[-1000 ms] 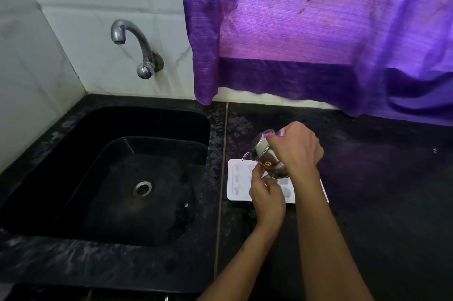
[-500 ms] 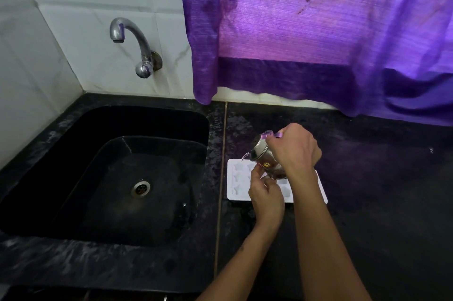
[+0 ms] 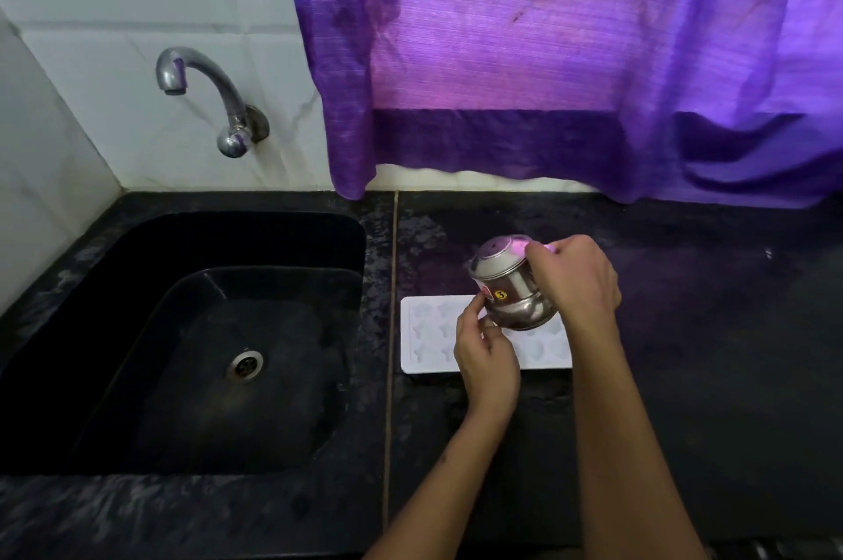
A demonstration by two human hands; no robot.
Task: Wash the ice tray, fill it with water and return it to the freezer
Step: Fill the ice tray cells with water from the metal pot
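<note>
A white ice tray [image 3: 429, 333] with star-shaped cells lies flat on the black counter, just right of the sink. Over its middle I hold a small round steel pot [image 3: 513, 290] with a yellow sticker, its mouth tilted to the upper left. My right hand [image 3: 577, 281] grips the pot at its rim from the right. My left hand [image 3: 486, 354] touches the pot's lower left side with its fingertips and covers part of the tray. No water stream shows at the pot's mouth.
A black sink [image 3: 191, 345] with a metal drain [image 3: 246, 365] fills the left. A chrome tap [image 3: 205, 94] juts from the white tiled wall above it, with no water running. A purple curtain [image 3: 570, 57] hangs down to the back of the dark counter [image 3: 707, 354].
The thin stream of water leaving the pot's mouth has stopped. The pot's mouth has tipped back up a little; both hands stay over the tray.
</note>
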